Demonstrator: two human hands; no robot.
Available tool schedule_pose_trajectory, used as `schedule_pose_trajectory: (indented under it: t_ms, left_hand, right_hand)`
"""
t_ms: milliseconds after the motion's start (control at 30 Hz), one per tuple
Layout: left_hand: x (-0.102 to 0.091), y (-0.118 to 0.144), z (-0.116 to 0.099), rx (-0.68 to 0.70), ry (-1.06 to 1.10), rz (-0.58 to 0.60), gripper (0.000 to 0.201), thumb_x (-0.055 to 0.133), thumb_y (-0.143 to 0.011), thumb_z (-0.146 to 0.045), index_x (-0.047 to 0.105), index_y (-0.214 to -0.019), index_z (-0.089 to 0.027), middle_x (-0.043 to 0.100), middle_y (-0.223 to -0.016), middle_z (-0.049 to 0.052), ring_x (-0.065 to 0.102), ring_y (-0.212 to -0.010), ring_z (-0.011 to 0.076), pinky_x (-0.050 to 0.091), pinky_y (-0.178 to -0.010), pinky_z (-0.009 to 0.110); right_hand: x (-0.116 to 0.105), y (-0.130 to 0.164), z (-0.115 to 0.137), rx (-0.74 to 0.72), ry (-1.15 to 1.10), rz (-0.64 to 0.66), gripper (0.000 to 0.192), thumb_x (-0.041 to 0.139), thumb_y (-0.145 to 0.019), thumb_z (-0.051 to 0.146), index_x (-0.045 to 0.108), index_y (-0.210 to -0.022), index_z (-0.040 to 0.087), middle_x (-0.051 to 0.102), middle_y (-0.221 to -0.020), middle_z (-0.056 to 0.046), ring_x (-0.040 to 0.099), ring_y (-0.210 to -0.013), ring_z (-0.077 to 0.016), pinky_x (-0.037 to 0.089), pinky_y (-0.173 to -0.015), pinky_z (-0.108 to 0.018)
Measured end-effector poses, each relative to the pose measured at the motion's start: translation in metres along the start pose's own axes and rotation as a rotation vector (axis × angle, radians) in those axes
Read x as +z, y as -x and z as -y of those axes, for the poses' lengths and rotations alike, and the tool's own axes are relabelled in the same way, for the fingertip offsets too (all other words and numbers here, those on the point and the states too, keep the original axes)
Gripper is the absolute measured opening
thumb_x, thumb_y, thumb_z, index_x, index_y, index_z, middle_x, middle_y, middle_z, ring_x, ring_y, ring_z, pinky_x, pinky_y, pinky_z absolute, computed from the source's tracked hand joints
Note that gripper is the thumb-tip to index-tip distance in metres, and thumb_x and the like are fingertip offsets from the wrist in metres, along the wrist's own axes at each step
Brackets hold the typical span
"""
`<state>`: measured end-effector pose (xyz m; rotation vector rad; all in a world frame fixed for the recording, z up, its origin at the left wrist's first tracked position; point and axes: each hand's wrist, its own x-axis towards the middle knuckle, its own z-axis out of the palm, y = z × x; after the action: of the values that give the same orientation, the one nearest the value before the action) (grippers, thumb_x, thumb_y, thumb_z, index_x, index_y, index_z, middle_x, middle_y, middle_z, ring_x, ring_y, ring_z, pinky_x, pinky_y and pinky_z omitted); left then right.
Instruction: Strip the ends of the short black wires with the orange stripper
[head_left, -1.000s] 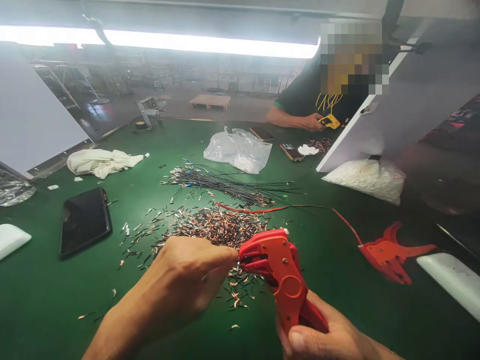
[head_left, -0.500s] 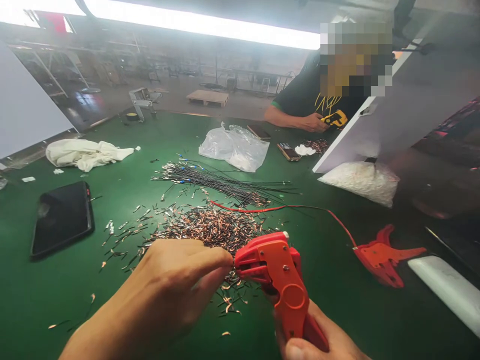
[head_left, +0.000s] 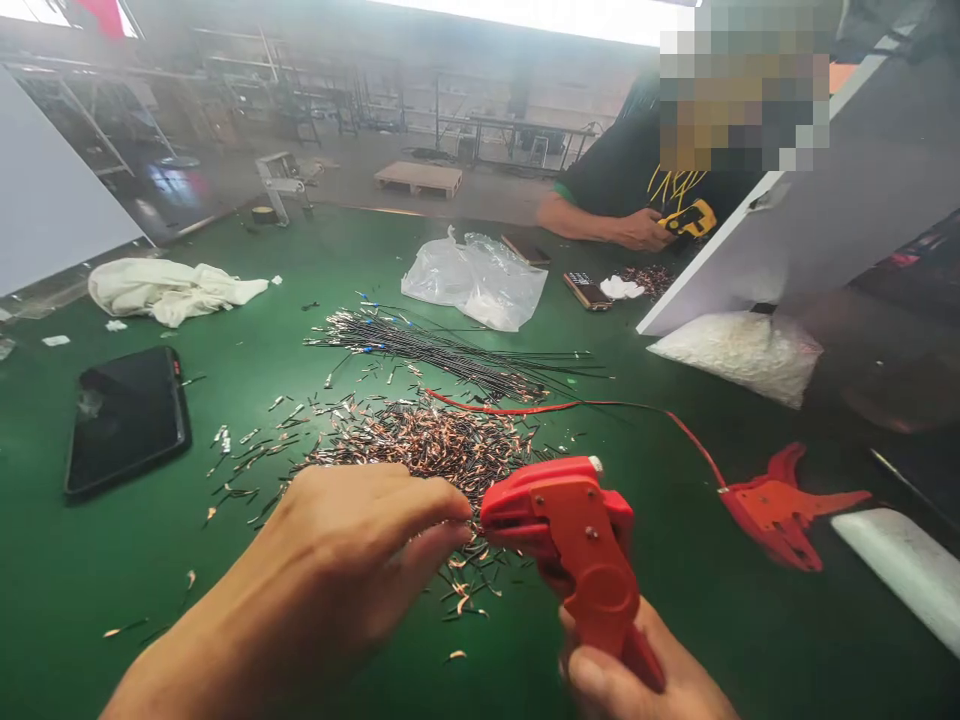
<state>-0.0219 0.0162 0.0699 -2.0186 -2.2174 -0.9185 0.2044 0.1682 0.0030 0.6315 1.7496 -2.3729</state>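
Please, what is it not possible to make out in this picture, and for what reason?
In the head view:
Anything pinched by the left hand: hidden by the hand itself.
Much of the right hand: hidden behind the red tool.
Number of cut pieces: too small and heaped.
Right end of the white object: cut off by the picture's edge.

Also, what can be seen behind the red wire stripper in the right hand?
Behind the red wire stripper are black and copper wire scraps, then a red wire; the green tabletop surrounds them. Whatever the tool covers is hidden.
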Motion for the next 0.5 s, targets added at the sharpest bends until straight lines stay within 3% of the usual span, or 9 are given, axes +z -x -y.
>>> schedule_pose_trajectory:
  t_ms: [100, 267, 433, 500]
  left_hand:
    - [0.003, -0.002, 0.001, 0.002, -0.041, -0.03, 0.01, 0.055, -0.098, -0.027, 0.065, -0.096, -0.024, 0.068, -0.072, -0.004, 0.062, -0.061, 0.013, 0.041, -0.058, 0.025]
    - [0.003, -0.009, -0.001, 0.091, -0.118, -0.048, 0.023, 0.052, -0.096, -0.016, 0.07, -0.084, -0.023, 0.06, -0.06, -0.004, 0.053, -0.053, 0.0122, 0.035, -0.049, 0.024]
    - [0.002, -0.012, 0.0, 0.102, -0.202, -0.156, 0.023, 0.055, -0.095, -0.017, 0.071, -0.08, -0.023, 0.058, -0.056, -0.004, 0.049, -0.05, 0.0134, 0.032, -0.048, 0.026]
    - [0.004, -0.012, 0.003, 0.082, -0.189, -0.198, 0.018, 0.058, -0.094, -0.017, 0.07, -0.082, -0.023, 0.063, -0.059, -0.004, 0.052, -0.052, 0.013, 0.036, -0.051, 0.026]
  right_hand:
    - [0.001, -0.005, 0.0, -0.018, 0.013, 0.008, 0.055, 0.061, -0.078, 0.073, 0.052, -0.064, 0.021, 0.026, -0.055, 0.008, 0.022, -0.052, -0.0103, 0.028, -0.05, -0.026]
    - [0.006, -0.013, 0.004, -0.089, 0.05, 0.121, 0.058, 0.063, -0.073, 0.075, 0.046, -0.057, 0.021, 0.029, -0.053, 0.007, 0.023, -0.05, -0.0094, 0.025, -0.048, -0.027]
    - [0.004, -0.012, 0.018, -0.172, 0.063, 0.275, 0.055, 0.054, -0.08, 0.071, 0.058, -0.079, 0.016, 0.047, -0.066, 0.0, 0.039, -0.058, -0.0117, 0.032, -0.054, -0.024]
    - [-0.001, -0.006, 0.023, -0.186, 0.101, 0.257, 0.058, 0.052, -0.082, 0.071, 0.061, -0.093, 0.015, 0.056, -0.077, -0.005, 0.047, -0.064, -0.0149, 0.04, -0.059, -0.026]
